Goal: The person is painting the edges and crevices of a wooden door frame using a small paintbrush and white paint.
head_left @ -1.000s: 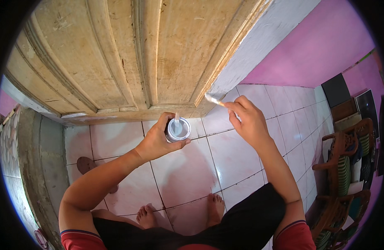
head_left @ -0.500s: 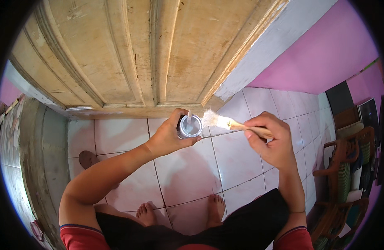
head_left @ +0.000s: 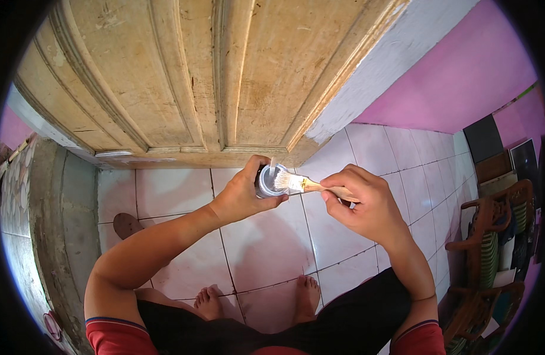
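Note:
My left hand point(head_left: 241, 192) is wrapped round a small open paint can point(head_left: 264, 188) from its left side. Whitish paint shows inside, and a flat pale stick point(head_left: 273, 162) stands up against the can's far rim. In my right hand point(head_left: 366, 198) is a paintbrush point(head_left: 313, 186), gripped by its wooden handle between thumb and fingers. Its whitened bristles point left and lie over the can's mouth; whether they touch the paint I cannot tell. Beyond both hands rises a yellowish wooden panelled door point(head_left: 195, 77).
A whitish door frame point(head_left: 367, 77) meets a pink wall point(head_left: 444, 71) on the right. White tiles point(head_left: 266, 236) cover the floor, where a brown slipper point(head_left: 126, 225) lies at left. Wooden chairs point(head_left: 491, 219) stand along the far right. A low concrete wall point(head_left: 77, 207) borders the left.
My right hand has moved left, bringing the brush from beside the can to over its mouth. My left hand and the can have hardly moved.

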Motion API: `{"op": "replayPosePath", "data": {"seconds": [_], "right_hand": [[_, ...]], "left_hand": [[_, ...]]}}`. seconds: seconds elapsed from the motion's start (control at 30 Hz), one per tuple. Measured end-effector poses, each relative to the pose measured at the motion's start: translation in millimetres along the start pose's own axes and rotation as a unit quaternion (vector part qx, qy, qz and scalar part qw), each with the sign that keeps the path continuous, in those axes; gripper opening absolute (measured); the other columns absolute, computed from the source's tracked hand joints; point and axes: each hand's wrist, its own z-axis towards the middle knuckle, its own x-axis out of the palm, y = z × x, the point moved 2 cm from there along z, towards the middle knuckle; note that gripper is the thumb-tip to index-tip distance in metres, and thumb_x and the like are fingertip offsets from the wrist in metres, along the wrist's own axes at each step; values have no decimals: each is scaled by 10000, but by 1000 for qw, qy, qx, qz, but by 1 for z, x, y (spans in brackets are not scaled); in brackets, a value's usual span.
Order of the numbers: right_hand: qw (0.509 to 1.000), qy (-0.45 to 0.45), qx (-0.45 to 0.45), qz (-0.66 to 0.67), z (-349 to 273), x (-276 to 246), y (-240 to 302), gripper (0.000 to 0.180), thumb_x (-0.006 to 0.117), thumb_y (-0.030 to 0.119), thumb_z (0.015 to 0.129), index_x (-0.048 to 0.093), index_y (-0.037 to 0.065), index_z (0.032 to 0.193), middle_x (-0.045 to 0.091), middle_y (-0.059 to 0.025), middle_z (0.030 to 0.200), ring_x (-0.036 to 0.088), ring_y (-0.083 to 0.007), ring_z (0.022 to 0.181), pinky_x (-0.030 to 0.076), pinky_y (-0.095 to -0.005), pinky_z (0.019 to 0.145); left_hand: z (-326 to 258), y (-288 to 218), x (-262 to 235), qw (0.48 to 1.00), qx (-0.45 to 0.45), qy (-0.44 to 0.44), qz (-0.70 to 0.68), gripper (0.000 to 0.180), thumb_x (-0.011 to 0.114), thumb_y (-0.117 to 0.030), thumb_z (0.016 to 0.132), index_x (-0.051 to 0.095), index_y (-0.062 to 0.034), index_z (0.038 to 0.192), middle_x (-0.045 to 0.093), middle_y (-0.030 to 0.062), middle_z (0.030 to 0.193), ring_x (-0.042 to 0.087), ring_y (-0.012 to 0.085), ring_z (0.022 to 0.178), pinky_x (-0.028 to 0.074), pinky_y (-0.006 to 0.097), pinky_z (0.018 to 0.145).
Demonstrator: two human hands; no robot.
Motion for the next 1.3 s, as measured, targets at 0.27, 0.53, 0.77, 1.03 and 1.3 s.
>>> {"op": "replayPosePath", "data": {"seconds": [0.27,0.53,0.77,1.03,1.3], "right_hand": [[997,8,-55,-49,3,9,-5,139,741,46,831,692,41,962,611,-67,771,601,-194,629,473,-306,553],[999,-40,-31,-13,3,-3,-4,113,729,78,853,672,41,943,664,-90,830,680,-240,674,529,-323,594],[998,-50,30,40,2,-2,-12,102,719,74,881,678,3,941,716,-104,857,704,-183,718,546,-293,638],[990,-39,109,84,-1,0,-27,130,703,110,919,682,-14,949,678,-59,717,582,-88,610,438,-253,554],[945,-23,240,220,-1,3,-37,185,654,168,963,667,-8,906,611,-25,650,480,-52,509,351,-237,464]], "left_hand": [[2,-1,1,1000,8,-1,-15,704,876,-241,786,402,-15,1254,651,184,1063,662,236,1003,536,362,870],[3,-3,-1,1000,2,-1,-6,682,868,-246,796,405,-16,1241,661,197,1073,671,246,1030,539,364,879],[2,-6,-2,1000,-31,4,0,679,857,-261,808,402,-17,1249,659,202,1082,673,259,1032,537,371,891],[4,-4,-2,999,-36,3,-8,697,857,-258,807,399,-4,1267,643,206,1098,657,262,1057,526,369,909],[6,-1,0,999,-34,5,-10,709,874,-259,790,407,-22,1269,624,137,1133,641,194,1070,525,325,913]]}}
